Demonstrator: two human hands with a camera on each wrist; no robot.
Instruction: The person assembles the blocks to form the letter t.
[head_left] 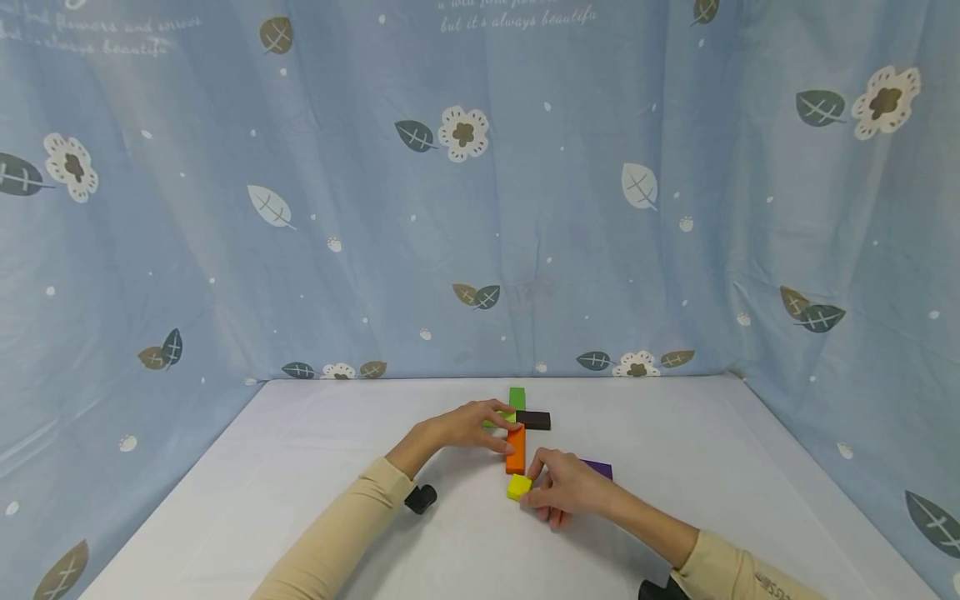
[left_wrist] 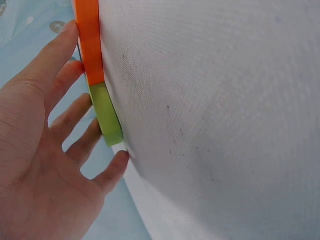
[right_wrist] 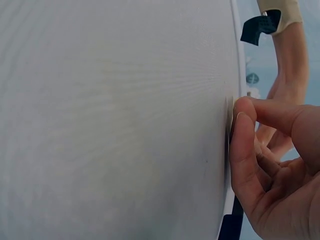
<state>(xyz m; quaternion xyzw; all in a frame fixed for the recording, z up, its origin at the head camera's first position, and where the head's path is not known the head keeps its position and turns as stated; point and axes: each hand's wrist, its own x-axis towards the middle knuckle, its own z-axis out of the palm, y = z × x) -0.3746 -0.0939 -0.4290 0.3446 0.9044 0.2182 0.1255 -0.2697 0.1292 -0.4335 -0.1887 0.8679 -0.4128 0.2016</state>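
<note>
My left hand (head_left: 467, 425) reaches over a row of wooden blocks, its spread fingers resting against an orange block (head_left: 516, 460) and a light green block (left_wrist: 106, 116). In the left wrist view those two blocks meet end to end along the fingertips. A black block (head_left: 536, 421) lies to the right of the light green one, and a green block (head_left: 517, 397) points away at the far end. With thumb and forefinger, my right hand (head_left: 572, 487) pinches a yellow block (head_left: 517, 486) near the orange block's near end. Fingers hide most of it in the right wrist view.
A purple block (head_left: 599, 470) lies behind my right hand, partly covered by it. The white table (head_left: 300, 467) is bordered by a blue patterned curtain (head_left: 525, 250) at the back and sides. Black devices (head_left: 422, 499) are at both wrists.
</note>
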